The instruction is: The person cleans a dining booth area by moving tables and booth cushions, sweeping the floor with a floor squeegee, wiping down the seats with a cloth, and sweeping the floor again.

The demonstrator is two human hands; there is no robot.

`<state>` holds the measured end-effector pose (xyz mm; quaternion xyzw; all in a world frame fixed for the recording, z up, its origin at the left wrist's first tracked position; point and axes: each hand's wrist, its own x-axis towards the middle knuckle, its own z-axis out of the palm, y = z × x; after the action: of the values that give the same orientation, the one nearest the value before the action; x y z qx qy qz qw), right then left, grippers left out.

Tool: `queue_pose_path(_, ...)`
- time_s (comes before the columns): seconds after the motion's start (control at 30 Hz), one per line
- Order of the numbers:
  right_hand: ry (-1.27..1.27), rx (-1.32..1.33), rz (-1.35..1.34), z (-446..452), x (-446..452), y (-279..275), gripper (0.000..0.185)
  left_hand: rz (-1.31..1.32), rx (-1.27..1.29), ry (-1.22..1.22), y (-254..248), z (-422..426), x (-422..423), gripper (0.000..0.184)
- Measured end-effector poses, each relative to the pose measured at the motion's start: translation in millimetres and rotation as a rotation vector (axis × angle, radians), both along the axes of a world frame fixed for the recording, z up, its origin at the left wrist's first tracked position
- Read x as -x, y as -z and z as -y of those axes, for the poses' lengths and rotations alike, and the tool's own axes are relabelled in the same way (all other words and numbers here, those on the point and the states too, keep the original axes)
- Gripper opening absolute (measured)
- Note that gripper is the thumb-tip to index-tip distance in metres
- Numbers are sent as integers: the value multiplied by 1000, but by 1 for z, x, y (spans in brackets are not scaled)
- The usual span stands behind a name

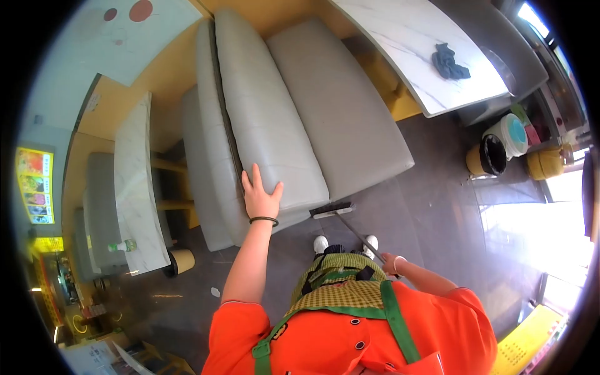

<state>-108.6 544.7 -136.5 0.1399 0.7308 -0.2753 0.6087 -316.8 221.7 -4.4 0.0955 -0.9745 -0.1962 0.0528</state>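
My left hand (260,199) lies with fingers spread on the end of a grey padded bench backrest (269,119); a dark band circles that wrist. Low at my right side, my right hand (392,264) is closed around the handle of a broom (357,235). The broom's head rests on the dark floor just beyond my shoes, close to the end of the bench. A grey bench seat (340,106) stretches away to the right of the backrest.
A marble-patterned table (425,44) with a dark cloth (450,62) on it stands at upper right. Beyond it are a black-lined bin (476,159) and a white bucket (507,136). At left, another table (132,181) holds a green-labelled bottle (122,245), near a second bin (182,260).
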Motion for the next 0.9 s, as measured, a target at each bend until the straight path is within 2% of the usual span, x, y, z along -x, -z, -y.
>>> queue_pose_path(0.07, 157, 23, 6, 19, 14, 34, 67, -37, -32, -9, 2, 3, 1, 77)
queue_pose_path(0.13, 50, -9, 62, 35, 33, 37, 68, -7, -46, -15, 7, 11, 10, 82)
queue_pose_path(0.2, 35, -24, 76, 41, 30, 51, 66, -51, -372, -84, 17, 25, 23, 87)
queue_pose_path(0.23, 24, -40, 95, 43, 28, 60, 63, 53, -487, -74, 15, 28, 25, 90)
queue_pose_path(0.27, 28, -40, 89, 40, 25, 67, 63, 48, -488, -69, 14, 29, 27, 90)
queue_pose_path(0.37, 100, 22, -59, 25, -7, 71, 48, 104, -441, -146, 8, 28, 11, 88)
queue_pose_path(0.5, 75, 55, -120, 1, -49, 72, 48, 100, -469, -120, 8, 18, -7, 85)
queue_pose_path(0.57, 58, 9, -234, -8, -63, 59, 46, 62, -451, -110, 16, 10, -34, 83)
queue_pose_path(0.67, 40, -71, -143, -21, -61, 51, 41, -2, -432, -109, 16, 0, -69, 83)
queue_pose_path(0.77, 69, -83, -47, -25, -41, 19, 41, 40, -434, -147, 5, -4, -71, 81)
queue_pose_path(0.9, 161, -40, -40, -37, -49, 27, 40, -9, -355, -101, 5, 0, -66, 79)
